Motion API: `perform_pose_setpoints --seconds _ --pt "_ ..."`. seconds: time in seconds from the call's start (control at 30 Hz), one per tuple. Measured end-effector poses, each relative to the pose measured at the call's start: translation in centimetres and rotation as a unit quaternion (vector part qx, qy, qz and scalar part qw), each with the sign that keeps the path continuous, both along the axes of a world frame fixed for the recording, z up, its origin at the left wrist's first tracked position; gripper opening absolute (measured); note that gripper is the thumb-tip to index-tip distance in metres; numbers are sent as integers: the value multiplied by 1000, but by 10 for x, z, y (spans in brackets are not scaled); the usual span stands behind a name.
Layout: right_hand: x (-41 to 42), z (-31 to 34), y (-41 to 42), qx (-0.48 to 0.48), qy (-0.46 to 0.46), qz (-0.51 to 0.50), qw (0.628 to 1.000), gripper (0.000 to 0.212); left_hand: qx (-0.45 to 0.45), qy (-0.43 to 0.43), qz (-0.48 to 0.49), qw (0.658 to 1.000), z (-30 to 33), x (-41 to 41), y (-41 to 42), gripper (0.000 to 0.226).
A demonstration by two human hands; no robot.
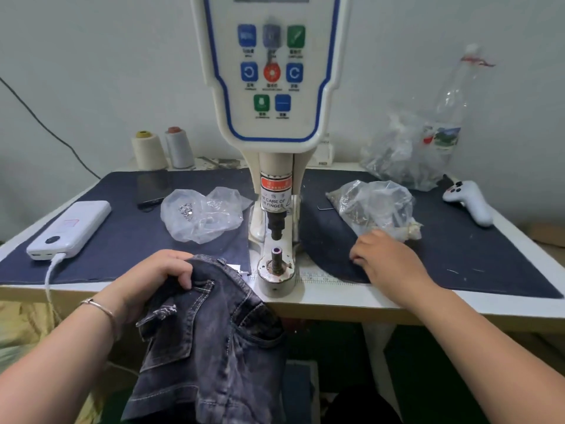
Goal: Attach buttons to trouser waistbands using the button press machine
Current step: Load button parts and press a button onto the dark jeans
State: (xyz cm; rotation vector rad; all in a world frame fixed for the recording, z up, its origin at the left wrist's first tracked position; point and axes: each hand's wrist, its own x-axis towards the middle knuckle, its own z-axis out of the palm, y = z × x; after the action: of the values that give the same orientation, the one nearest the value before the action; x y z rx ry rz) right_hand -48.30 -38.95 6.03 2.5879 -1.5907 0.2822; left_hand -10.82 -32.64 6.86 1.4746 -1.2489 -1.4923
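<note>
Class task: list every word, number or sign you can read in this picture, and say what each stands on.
"E CARE OF" / "R FINGER": warning sticker on the press machine, partly hidden.
"18", "19": ruler strip on the table edge.
Button captions on the control panel: too blurred.
Bottle label: unreadable.

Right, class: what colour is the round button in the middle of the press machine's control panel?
Red-orange, the round middle button, flanked by blue square ones; the head view shows it.

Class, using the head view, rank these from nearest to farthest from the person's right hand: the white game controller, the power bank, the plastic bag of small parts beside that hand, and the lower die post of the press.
1. Plastic bag of small parts, just behind the right hand.
2. Lower die post, to its left.
3. White game controller, far right.
4. Power bank, far left.
</note>
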Motion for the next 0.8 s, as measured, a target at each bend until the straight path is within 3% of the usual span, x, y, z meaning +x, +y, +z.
perform_pose_setpoints --seconds 0.1,0.17,0.27,0.33,0.53,0.8 --pt "-2 -5 -4 17 -43 9 999 15 7 -9 7 1000 -1 1 -1 55" --pt "-8 -8 -4 41 -123 0 992 18 8 -14 7 1000 -1 2 -2 59" --pt "-14 -11 0 89 -293 -41 951 29 14 -17 12 1000 -4 5 -7 58" --pt "-15 -12 2 109 -339 -65 932 27 15 -19 15 1000 -4 5 -9 55" --pt "-6 -8 0 127 -327 -81 933 11 19 -23 4 1000 -4 4 -4 78" --pt "-2 -7 0 115 -310 -91 940 12 19 -26 12 999 3 -1 1 65"
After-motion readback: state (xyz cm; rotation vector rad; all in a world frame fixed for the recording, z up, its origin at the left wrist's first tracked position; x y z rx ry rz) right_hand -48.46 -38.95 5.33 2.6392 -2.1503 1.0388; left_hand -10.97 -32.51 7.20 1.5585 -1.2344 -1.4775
